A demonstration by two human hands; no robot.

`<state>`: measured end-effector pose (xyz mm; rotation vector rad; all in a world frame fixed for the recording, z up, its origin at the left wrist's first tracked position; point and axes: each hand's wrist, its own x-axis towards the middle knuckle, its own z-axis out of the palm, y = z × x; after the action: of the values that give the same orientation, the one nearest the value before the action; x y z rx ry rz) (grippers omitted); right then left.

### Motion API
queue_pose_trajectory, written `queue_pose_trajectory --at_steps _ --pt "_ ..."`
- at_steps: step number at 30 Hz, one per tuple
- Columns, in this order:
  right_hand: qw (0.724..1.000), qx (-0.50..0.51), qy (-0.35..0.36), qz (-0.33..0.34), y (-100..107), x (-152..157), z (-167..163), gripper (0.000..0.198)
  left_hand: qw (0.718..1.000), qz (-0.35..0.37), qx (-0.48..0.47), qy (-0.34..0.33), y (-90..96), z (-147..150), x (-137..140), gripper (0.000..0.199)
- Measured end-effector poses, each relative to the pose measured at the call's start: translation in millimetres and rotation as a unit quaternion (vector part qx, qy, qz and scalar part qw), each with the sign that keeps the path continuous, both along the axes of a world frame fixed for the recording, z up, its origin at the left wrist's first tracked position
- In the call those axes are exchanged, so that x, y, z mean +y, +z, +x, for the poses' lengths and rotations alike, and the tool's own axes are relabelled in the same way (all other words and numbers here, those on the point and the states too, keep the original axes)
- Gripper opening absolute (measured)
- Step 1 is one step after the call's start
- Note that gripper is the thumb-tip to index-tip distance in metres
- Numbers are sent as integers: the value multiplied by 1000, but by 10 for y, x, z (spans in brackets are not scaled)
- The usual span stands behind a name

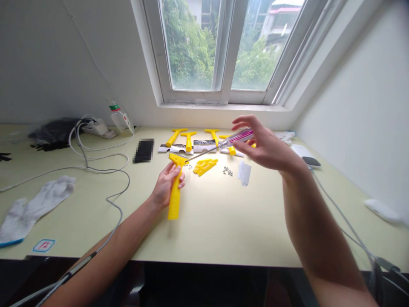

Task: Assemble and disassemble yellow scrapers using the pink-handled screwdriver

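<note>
My left hand is wrapped round the handle of a yellow T-shaped scraper, its head pointing up and away from me. A screwdriver with a clear and pink handle is between the fingers of my right hand. Its thin shaft slants down to the left, and the tip is at the scraper's head; whether it sits in a screw is too small to tell. Just right of the scraper lies a pile of yellow plastic pieces. Small metal screws and thin pale blades or plates lie further right.
More yellow scrapers rest on flat packages at the back. Left are a black pixelated object, a plastic bottle, loose cables and white gloves. A white mouse-like object lies right.
</note>
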<state>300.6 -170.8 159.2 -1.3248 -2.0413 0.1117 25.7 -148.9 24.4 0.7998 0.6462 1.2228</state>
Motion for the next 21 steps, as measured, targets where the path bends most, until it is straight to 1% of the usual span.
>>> queue_pose_trajectory --at_steps 1,2,3,5,6,8,9,10,12,13,14,17,18,21 --pt "1000 -5 13 -13 3 -3 -5 40 1000 0 0 3 4 -5 4 32" --pt "1000 -5 4 -15 5 -4 -11 38 1000 1 0 4 8 -11 9 32" --pt "1000 0 -18 -10 6 -2 -16 34 1000 3 -1 4 12 -18 13 33" --pt "999 11 -52 0 6 5 -20 34 1000 7 -4 5 19 -30 21 32" --pt "999 12 -46 2 5 11 -19 35 1000 9 -5 5 22 -36 23 31" --pt "1000 6 -1 -13 2 20 -9 38 1000 11 -7 7 27 -43 23 29" --pt "1000 5 11 -16 1 24 -1 39 1000 11 -8 6 30 -44 20 28" --pt "1000 10 1 -10 1 26 6 38 1000 11 -8 3 34 -44 16 28" --pt "999 27 -47 9 2 26 22 35 1000 10 -8 -4 44 -40 3 29" --pt "998 35 -58 14 3 24 30 35 1000 9 -9 -5 50 -36 -3 31" --pt "998 39 -51 14 2 23 39 36 1000 7 -10 -4 55 -32 -7 32" --pt "999 40 21 -9 -14 29 58 43 1000 3 -10 0 65 -20 -17 32" --pt "999 42 16 -2 -25 38 59 41 1000 4 -10 -1 67 -17 -20 32" --pt "994 72 -61 49 -67 84 50 34 1000 13 -8 -10 71 -9 -33 33"
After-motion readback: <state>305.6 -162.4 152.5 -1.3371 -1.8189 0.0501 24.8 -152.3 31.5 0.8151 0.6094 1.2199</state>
